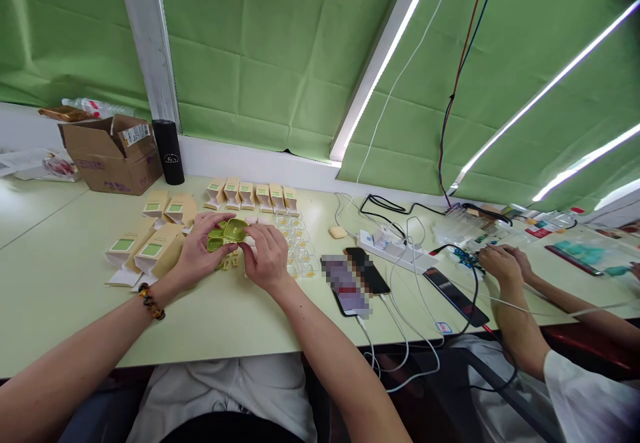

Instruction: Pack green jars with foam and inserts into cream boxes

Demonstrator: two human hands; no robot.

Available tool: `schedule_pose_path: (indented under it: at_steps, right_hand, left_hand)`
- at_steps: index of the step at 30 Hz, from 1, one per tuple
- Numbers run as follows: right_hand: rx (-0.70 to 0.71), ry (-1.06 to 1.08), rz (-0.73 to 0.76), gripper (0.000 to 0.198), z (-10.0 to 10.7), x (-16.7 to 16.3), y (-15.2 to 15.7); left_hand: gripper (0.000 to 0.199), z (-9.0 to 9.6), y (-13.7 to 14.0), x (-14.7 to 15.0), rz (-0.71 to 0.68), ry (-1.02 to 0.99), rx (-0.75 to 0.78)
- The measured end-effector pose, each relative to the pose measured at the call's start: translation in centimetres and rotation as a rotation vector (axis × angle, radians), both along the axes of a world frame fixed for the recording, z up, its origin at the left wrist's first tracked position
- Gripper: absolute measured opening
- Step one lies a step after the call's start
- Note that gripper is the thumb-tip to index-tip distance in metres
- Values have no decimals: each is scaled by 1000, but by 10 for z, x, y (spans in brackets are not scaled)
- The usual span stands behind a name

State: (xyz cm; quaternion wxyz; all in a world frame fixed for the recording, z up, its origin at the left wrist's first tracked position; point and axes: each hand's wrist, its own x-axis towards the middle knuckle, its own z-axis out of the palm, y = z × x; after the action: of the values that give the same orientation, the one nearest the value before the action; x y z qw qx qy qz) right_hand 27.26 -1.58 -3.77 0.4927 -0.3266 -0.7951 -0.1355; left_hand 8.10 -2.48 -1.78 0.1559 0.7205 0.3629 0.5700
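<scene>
Left grip (204, 246): is closing around the green pieces (216, 234), fingers behind and thumb in front.
Right grip (264, 253): is pinching the near right edge of the green bowl (235, 229) between thumb and fingers.
Green bowl: is tilting its hollow upward between both hands, above the surface (210, 329); whether it is joining the green pieces or only touching them, I cannot tell.
Progress: handling is looking midway; bowl and pieces are being worked outside the cartons, while loose parts are lying unused. Whether any carton is holding something, I cannot tell.
Small bits (227, 264): are lying just below the hands, green-yellow.
Clear cups (301, 249): are sitting in rows, just beyond the right grip.
Left cartons (163, 249): are standing in a group beside the left hand, white flaps sticking out.
Back cartons (247, 195): are forming a row of six behind the hands.
Phones (345, 286): are lying to the right, near a power strip (395, 254).
Co-worker's hands (500, 263): are working among cables, well apart.
Box (113, 159) and tumbler (169, 153): are standing at the far left.
</scene>
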Motion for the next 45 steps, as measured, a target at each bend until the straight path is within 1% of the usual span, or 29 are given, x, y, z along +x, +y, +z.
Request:
schedule_pose_path:
  at_steps: [5, 9, 11, 13, 17, 20, 23, 28, 34, 39, 45]
  right_hand:
    - [2, 16, 30, 28, -1, -1, 1]
    - [15, 61, 34, 32, 2, 0, 0]
    - [6, 92, 11, 30, 3, 2, 0]
    - [-2, 112, -18, 24, 4, 6, 2]
    - [-73, 76, -91, 16, 5, 10, 6]
    - [-162, -62, -115, 13, 5, 9, 4]
    - [-251, -225, -144, 6, 5, 3, -2]
    - [-312, -455, -154, 3, 3, -9, -16]
    - [-321, -568, -193, 5, -2, -18, -22]
    - [-296, -596, -199, 6, -7, -24, -21]
    - [-311, -631, -218, 10, -4, -27, -22]
  left_hand:
    - [44, -4, 2, 2, -101, -146, -37]
    - [46, -6, 5, 1, -182, -249, -115]
    - [48, -6, 6, 1, -203, -299, -132]
    - [47, -6, 7, 1, -206, -327, -113]
    - [45, -3, 7, 2, -147, -326, -95]
    - [45, -3, 7, 1, -29, -288, -100]
    - [45, -4, 8, -2, 89, -230, -90]
    - [42, -3, 7, -6, 221, -123, -17]
    - [41, 1, 1, -4, 225, -35, 55]
    - [42, 3, -3, -1, 273, 53, 33]
    - [47, 2, -2, -1, 236, 81, 16]
